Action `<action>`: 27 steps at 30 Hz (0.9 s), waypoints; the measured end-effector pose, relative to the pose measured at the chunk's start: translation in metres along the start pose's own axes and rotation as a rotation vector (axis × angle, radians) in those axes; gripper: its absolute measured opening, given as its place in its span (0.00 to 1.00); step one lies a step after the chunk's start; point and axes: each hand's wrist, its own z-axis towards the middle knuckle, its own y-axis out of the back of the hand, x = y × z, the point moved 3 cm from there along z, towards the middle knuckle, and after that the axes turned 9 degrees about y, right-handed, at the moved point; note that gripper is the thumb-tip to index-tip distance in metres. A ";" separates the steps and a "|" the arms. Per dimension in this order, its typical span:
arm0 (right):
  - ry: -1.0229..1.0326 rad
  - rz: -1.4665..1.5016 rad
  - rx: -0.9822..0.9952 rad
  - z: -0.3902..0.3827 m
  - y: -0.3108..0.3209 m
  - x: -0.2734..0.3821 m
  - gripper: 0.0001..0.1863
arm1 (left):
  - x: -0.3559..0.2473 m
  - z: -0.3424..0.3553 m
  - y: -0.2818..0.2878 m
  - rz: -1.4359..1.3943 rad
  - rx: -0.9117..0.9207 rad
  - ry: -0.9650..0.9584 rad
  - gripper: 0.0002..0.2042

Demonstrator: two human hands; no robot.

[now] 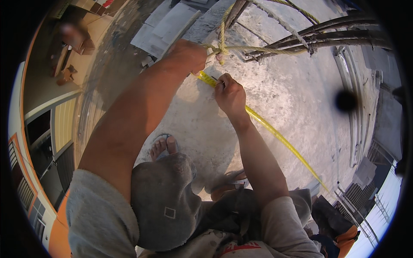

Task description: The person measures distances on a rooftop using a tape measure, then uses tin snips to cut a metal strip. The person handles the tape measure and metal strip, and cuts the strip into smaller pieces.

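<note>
A yellow tape measure blade [282, 136] runs diagonally over the pale concrete floor, from my left hand down to the lower right. My left hand [188, 55] is closed at the blade's upper end, beside a knotted rope [222, 52]; its fingertips are mostly hidden. Close by, my right hand [231, 92] is closed on the blade with thumb and fingers pinched. A thin dark tip pokes out by these fingers, too small to name. The rope is tied near the ends of dark, rough poles [318, 41].
Pale flat slabs [165, 26] lie at the upper left. Long metal lengths [350, 103] stretch along the right side. My sandalled foot [165, 146] stands on the concrete below my hands. A blurred person [73, 36] is far off at the upper left, near brown objects.
</note>
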 end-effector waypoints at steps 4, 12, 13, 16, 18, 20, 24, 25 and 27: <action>0.017 0.015 0.018 0.007 0.001 -0.003 0.05 | -0.004 0.006 -0.002 0.046 0.013 0.005 0.18; -0.037 0.007 0.083 0.015 -0.001 -0.006 0.06 | -0.005 -0.001 0.002 0.055 -0.047 -0.037 0.17; -0.043 -0.001 0.076 0.015 -0.001 -0.007 0.06 | -0.005 -0.003 0.003 0.043 -0.047 -0.049 0.18; -0.059 0.007 0.061 0.017 -0.003 -0.009 0.07 | -0.002 -0.008 0.005 0.018 -0.058 -0.071 0.20; -0.083 0.044 0.059 0.019 -0.003 -0.012 0.07 | -0.002 -0.009 0.005 0.006 -0.081 -0.077 0.20; -0.086 0.101 0.060 0.021 -0.002 -0.014 0.06 | -0.002 -0.007 0.005 0.036 -0.091 -0.088 0.19; -0.117 0.175 0.119 0.022 -0.003 -0.016 0.06 | -0.007 -0.001 0.002 0.070 -0.063 -0.073 0.17; -0.122 0.173 0.123 0.023 -0.004 -0.016 0.06 | -0.008 0.001 0.002 0.088 -0.048 -0.065 0.17; -0.103 0.179 0.105 0.023 -0.004 -0.016 0.07 | -0.012 0.005 0.001 0.114 -0.011 -0.051 0.17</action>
